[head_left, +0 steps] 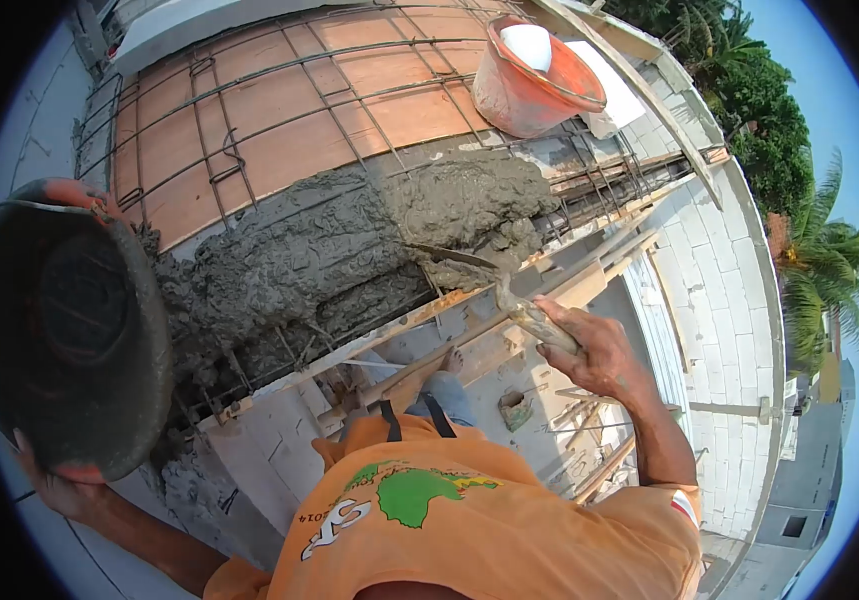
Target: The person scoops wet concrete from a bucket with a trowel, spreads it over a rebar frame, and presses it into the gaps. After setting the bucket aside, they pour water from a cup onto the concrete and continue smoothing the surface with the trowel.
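My left hand [61, 490] grips the lower rim of a bucket [24, 385], which is tipped on its side with its dark mouth towards me. Only part of that hand shows; a grey film coats the bucket's inside. In my right hand [599, 350] is a trowel [541, 322], the fingers wrapped round its mortar-smeared handle. The trowel's blade reaches left into the edge of a heap of wet concrete [289, 250]. This heap stretches from beside the bucket to the right along a wooden form board [389, 335], partly covering steel bars.
Steel rebar mesh [339, 95] lies over reddish plywood [279, 70] beyond the concrete. A red bucket [519, 95] holding something white stands at the back. White block walls [714, 270] rise at the right. Below me are loose planks [604, 465] and a lower level.
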A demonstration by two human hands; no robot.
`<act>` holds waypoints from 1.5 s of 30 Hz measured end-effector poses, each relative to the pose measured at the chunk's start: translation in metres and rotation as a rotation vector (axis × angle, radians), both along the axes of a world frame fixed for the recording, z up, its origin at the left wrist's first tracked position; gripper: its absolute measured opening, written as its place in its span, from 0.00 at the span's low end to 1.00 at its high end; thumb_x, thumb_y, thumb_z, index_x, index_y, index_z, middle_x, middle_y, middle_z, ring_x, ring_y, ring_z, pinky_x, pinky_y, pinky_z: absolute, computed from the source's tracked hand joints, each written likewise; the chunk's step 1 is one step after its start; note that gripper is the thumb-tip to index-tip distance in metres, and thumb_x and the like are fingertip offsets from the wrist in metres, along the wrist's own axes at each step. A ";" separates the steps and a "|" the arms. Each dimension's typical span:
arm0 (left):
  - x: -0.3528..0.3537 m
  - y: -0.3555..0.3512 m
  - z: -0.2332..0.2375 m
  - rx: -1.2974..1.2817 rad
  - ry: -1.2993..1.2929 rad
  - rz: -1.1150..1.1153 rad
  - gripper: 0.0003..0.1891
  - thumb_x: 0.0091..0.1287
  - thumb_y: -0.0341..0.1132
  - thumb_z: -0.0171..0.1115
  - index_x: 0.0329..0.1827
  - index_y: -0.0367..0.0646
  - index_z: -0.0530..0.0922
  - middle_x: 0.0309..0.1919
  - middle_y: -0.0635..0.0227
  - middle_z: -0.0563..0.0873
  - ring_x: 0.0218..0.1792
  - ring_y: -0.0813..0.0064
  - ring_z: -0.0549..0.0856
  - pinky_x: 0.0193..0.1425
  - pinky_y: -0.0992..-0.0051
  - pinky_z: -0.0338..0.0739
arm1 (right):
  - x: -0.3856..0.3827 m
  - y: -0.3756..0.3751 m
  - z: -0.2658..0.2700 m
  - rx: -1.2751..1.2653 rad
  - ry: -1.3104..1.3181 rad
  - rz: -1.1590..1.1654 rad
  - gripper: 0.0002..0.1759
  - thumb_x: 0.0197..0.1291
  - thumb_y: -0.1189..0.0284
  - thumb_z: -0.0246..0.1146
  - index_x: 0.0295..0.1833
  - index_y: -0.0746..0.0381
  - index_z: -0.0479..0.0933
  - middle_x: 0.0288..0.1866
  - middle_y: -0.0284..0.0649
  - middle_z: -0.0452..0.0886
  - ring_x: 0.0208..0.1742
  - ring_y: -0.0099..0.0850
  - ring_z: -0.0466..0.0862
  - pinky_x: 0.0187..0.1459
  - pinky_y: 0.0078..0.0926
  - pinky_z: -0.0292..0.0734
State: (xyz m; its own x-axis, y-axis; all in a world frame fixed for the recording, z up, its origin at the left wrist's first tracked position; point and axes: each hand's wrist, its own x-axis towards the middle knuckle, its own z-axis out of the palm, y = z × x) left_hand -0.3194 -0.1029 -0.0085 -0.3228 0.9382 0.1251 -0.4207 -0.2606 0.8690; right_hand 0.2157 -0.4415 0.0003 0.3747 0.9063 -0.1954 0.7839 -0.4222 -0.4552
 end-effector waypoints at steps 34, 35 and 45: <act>0.145 -0.056 0.023 0.068 0.093 -0.080 0.23 0.73 0.34 0.58 0.68 0.33 0.71 0.61 0.52 0.80 0.60 0.57 0.80 0.67 0.57 0.74 | 0.127 0.007 -0.013 0.102 -0.026 -0.099 0.35 0.65 0.67 0.65 0.76 0.64 0.64 0.54 0.59 0.83 0.49 0.53 0.87 0.51 0.41 0.82; 0.146 -0.058 0.020 0.055 0.080 -0.080 0.23 0.73 0.34 0.58 0.68 0.33 0.71 0.61 0.53 0.80 0.60 0.57 0.80 0.67 0.57 0.74 | 0.109 0.015 -0.028 0.116 -0.039 -0.062 0.35 0.66 0.66 0.64 0.77 0.63 0.63 0.50 0.61 0.84 0.46 0.53 0.87 0.48 0.42 0.82; 0.164 -0.041 -0.006 0.054 0.073 -0.207 0.24 0.73 0.32 0.58 0.70 0.35 0.70 0.62 0.53 0.80 0.60 0.57 0.81 0.65 0.57 0.75 | 0.071 0.014 -0.092 0.127 -0.267 -0.208 0.36 0.66 0.63 0.61 0.76 0.63 0.63 0.32 0.57 0.81 0.31 0.54 0.85 0.31 0.53 0.79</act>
